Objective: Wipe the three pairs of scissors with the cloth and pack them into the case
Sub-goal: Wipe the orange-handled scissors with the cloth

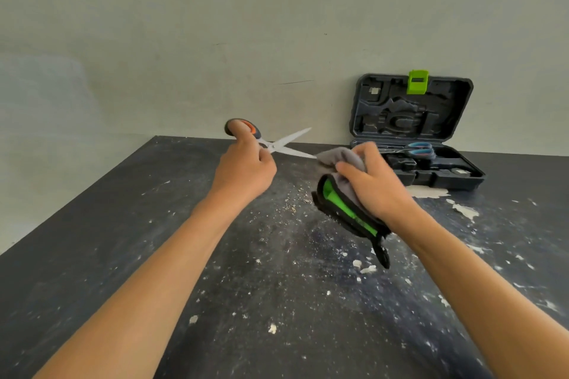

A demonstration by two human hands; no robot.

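My left hand holds a pair of scissors with grey and orange handles above the table, thumb through one loop, blades spread open. My right hand grips a grey cloth bunched around the tip of the lower blade. Under the same hand hangs a black and green pouch. The open dark case stands at the back right with its lid leaning on the wall. A pair of blue-handled scissors lies inside the case. A third pair is not in sight.
The dark table is scuffed and strewn with white chips and crumbs, thickest in the middle and to the right. A plain wall rises right behind the table. The table's left edge runs diagonally at the left.
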